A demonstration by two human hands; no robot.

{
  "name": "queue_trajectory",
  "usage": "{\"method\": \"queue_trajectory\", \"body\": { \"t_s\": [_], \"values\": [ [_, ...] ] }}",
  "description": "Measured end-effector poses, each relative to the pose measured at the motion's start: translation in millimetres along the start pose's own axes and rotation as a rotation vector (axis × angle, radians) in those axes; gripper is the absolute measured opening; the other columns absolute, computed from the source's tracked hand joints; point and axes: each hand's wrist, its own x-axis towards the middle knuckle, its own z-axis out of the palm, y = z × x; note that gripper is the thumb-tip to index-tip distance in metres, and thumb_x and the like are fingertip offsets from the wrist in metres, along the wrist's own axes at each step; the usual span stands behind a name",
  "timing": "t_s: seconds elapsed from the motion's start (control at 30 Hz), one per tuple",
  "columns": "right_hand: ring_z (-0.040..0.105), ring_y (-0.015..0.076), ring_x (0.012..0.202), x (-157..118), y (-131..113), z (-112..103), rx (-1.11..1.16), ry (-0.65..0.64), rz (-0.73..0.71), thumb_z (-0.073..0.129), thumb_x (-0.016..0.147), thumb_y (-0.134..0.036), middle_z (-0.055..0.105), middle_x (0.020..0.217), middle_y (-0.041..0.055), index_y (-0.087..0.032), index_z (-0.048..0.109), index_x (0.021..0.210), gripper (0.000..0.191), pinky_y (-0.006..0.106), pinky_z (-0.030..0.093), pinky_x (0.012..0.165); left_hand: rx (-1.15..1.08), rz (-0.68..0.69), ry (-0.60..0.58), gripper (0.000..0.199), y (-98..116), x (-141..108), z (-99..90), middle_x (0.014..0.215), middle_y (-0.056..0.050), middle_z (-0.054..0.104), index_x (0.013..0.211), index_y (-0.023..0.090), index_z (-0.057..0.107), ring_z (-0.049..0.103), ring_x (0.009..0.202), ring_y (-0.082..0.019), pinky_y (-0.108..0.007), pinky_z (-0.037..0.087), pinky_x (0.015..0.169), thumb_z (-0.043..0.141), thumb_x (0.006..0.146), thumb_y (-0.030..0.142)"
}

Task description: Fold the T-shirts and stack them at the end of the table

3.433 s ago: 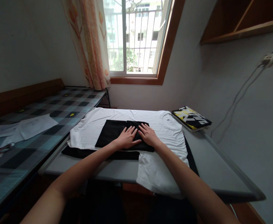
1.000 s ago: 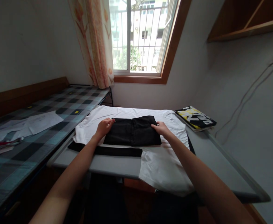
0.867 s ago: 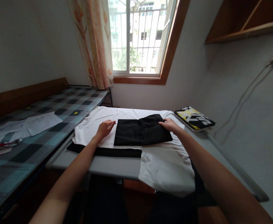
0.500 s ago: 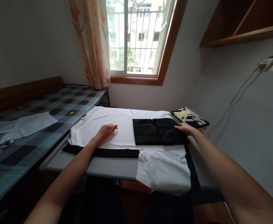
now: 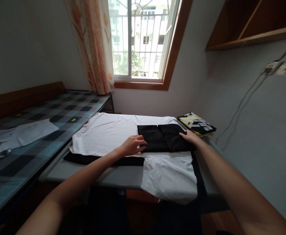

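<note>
A white T-shirt [image 5: 108, 130] lies spread on a grey table, one sleeve [image 5: 169, 176] hanging over the near edge. On its right part rests a flat black rectangular piece [image 5: 149, 133] with a crosswise seam or gap; whether it is cloth or a board I cannot tell. My right hand [image 5: 191, 137] grips its right end. My left hand [image 5: 133, 145], fingers apart and slightly curled, is at its left edge; whether it touches is unclear. A black layer [image 5: 84, 159] shows beneath the shirt.
Behind my right hand lies a folded black, white and yellow patterned item [image 5: 198, 123]. A checked bed [image 5: 35, 114] with papers [image 5: 35, 130] adjoins the table [image 5: 103, 176] on the left. Cables [image 5: 243, 98] run down the right wall.
My left hand has moved right, from over the white shirt to the left edge of the black piece. My right hand stays at its right end. The view has shifted slightly.
</note>
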Motion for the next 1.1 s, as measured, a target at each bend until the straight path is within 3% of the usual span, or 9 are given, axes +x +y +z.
{"method": "queue_trajectory", "body": {
  "t_s": [0.17,0.33,0.47,0.7,0.87,0.97,1.03,1.1],
  "values": [
    [0.058,0.033,0.117,-3,2,6,-0.031,-0.001,0.01,0.048,0.09,-0.049,0.059,0.127,0.023,-0.007,0.057,0.123,0.054,0.038,0.045,0.092,0.072,-0.01,-0.041,0.02,44,48,26.7,0.096,-0.007,0.064,0.099,0.02,0.07,0.06,0.087,-0.02,-0.033,0.048,0.076,0.06,0.086,0.031],
    [0.056,0.0334,0.119,-9,1,7,-0.037,0.011,0.025,0.044,0.091,-0.052,0.06,0.125,0.0236,-0.009,0.053,0.126,0.057,0.04,0.045,0.093,0.143,-0.09,-0.101,0.013,59,68,50.8,0.093,-0.009,0.062,0.087,0.019,0.07,0.059,0.086,-0.023,-0.035,0.049,0.07,0.062,0.08,0.026],
    [0.056,0.0354,0.118,-18,-4,6,-0.062,0.014,0.052,0.04,0.092,-0.053,0.06,0.124,0.0235,-0.011,0.051,0.128,0.057,0.044,0.044,0.092,0.149,-0.106,-0.103,0.013,58,69,61.9,0.092,-0.009,0.061,0.084,0.019,0.069,0.06,0.083,-0.022,-0.034,0.049,0.07,0.056,0.084,0.024],
    [0.057,0.0351,0.117,-27,-9,4,-0.066,0.022,0.069,0.037,0.093,-0.053,0.061,0.122,0.0241,-0.012,0.049,0.129,0.057,0.045,0.044,0.093,0.152,0.035,-0.12,0.017,60,66,68.4,0.095,-0.009,0.062,0.089,0.018,0.067,0.06,0.084,-0.019,-0.032,0.049,0.07,0.05,0.088,0.018],
    [0.056,0.0348,0.119,-24,-7,5,-0.053,0.018,0.068,0.038,0.092,-0.052,0.06,0.124,0.0237,-0.012,0.048,0.13,0.056,0.044,0.044,0.094,-0.007,-0.1,-0.077,0.027,54,68,63.1,0.091,-0.006,0.064,0.093,0.02,0.069,0.062,0.082,-0.019,-0.029,0.048,0.07,0.045,0.095,0.033],
    [0.056,0.0352,0.119,-24,-6,6,-0.047,0.02,0.058,0.037,0.093,-0.052,0.06,0.125,0.0238,-0.012,0.049,0.129,0.056,0.044,0.044,0.094,-0.079,-0.202,-0.033,0.024,40,71,55.9,0.097,-0.006,0.065,0.101,0.02,0.069,0.063,0.086,-0.018,-0.029,0.048,0.076,0.047,0.095,0.029],
    [0.056,0.035,0.119,-24,-6,6,-0.048,0.022,0.055,0.037,0.093,-0.052,0.059,0.125,0.0237,-0.011,0.049,0.129,0.056,0.044,0.044,0.094,-0.024,-0.26,0.006,0.023,29,73,52.7,0.108,-0.008,0.064,0.108,0.021,0.068,0.061,0.098,-0.022,-0.034,0.047,0.086,0.056,0.09,0.03],
    [0.056,0.0342,0.119,-23,-5,6,-0.051,0.023,0.053,0.036,0.093,-0.051,0.06,0.124,0.0235,-0.011,0.049,0.129,0.056,0.043,0.044,0.094,0.053,-0.303,0.017,0.039,19,71,53.3,0.121,-0.012,0.06,0.118,0.021,0.064,0.053,0.117,-0.029,-0.043,0.041,0.097,0.062,0.085,0.04]
  ]
}}
